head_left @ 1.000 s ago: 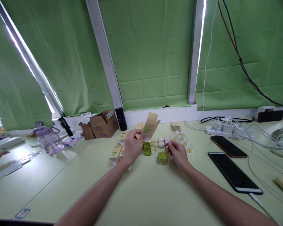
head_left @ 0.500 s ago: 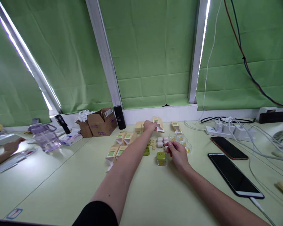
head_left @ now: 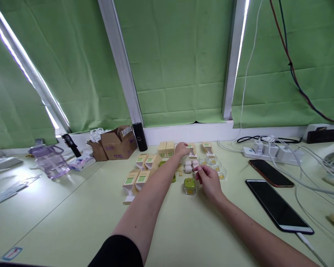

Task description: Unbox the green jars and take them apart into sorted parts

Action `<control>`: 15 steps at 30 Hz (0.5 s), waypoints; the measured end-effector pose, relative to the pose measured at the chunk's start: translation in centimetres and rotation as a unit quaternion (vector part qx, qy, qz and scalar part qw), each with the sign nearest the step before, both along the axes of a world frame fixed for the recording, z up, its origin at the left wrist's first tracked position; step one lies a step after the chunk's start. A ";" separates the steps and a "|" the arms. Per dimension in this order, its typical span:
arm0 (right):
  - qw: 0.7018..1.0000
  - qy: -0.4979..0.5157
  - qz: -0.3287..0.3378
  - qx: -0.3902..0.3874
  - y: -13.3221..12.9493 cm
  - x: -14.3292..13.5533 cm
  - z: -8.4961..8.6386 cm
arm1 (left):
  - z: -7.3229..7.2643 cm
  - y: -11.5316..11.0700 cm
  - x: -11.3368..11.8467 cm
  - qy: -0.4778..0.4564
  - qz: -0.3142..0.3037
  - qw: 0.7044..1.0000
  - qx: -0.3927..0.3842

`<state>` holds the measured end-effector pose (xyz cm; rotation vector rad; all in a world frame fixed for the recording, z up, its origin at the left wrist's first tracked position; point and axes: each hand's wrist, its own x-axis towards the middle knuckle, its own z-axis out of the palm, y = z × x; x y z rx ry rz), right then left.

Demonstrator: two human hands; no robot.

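My left hand (head_left: pixel 182 149) reaches to the back of the table, its fingers at the left edge of a small beige carton (head_left: pixel 192 151) with raised flaps. The fingertips are partly hidden. My right hand (head_left: pixel 208 181) hovers nearer, thumb and forefinger pinched together; whatever they hold is too small to make out. Just left of it stands a small clear jar with a green lid (head_left: pixel 189 186). Pale pink rolls (head_left: pixel 188 168) and clear containers with yellow marks (head_left: pixel 221 172) lie beyond the right hand. Tiny yellow pieces (head_left: pixel 180 170) are partly hidden behind my left forearm.
Several beige cartons (head_left: pixel 141 178) stand left of my left forearm, and another carton (head_left: pixel 208 148) stands at the back. A brown cardboard box (head_left: pixel 118 144), a black cylinder (head_left: pixel 140 137) and a purple bottle (head_left: pixel 51 163) are farther left. Phones (head_left: pixel 278 204) and a cabled power strip (head_left: pixel 272 152) lie right.
My left hand has brought the beige carton, earlier tilted and raised, down upright onto the table. The right hand keeps its pinch in nearly the same place. Another person's hand has left the far left.
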<state>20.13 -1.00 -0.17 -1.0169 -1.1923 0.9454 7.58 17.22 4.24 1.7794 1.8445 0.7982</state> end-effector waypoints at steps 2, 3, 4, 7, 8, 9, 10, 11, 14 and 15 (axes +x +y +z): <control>1.000 0.000 0.002 -0.002 -0.1 -0.1 0.0 | -0.3 0.1 0.0 0.005 -0.028 1.000 -0.012; 1.000 0.000 0.004 -0.001 -0.1 -0.1 0.0 | -0.5 0.2 0.1 0.007 -0.039 0.999 -0.017; 1.000 -0.001 0.006 0.000 -0.2 -0.2 -0.1 | -0.7 0.3 0.2 0.008 -0.048 0.999 -0.021; 1.000 -0.002 0.008 0.005 -0.1 -0.1 -0.2 | -1.1 0.7 0.8 0.014 -0.068 0.997 -0.026; 1.000 -0.002 0.008 0.006 -0.1 -0.1 -0.2 | -1.2 0.9 1.1 0.017 -0.073 0.997 -0.026; 1.000 -0.002 0.008 0.007 -0.1 -0.1 -0.3 | -1.3 0.9 1.5 0.021 -0.078 0.996 -0.026; 1.000 -0.002 0.008 0.008 -0.1 -0.1 -0.3 | -1.3 1.0 1.8 0.025 -0.083 0.996 -0.025; 1.000 -0.001 0.008 0.008 -0.1 -0.1 -0.3 | -1.3 1.1 2.2 0.030 -0.087 0.995 -0.023; 1.000 -0.001 0.006 0.007 -0.1 -0.1 -0.2 | -1.3 1.0 3.3 0.045 -0.098 0.994 -0.015; 1.000 -0.001 0.006 0.007 0.0 -0.1 -0.2 | -1.3 1.0 3.7 0.049 -0.103 0.993 -0.009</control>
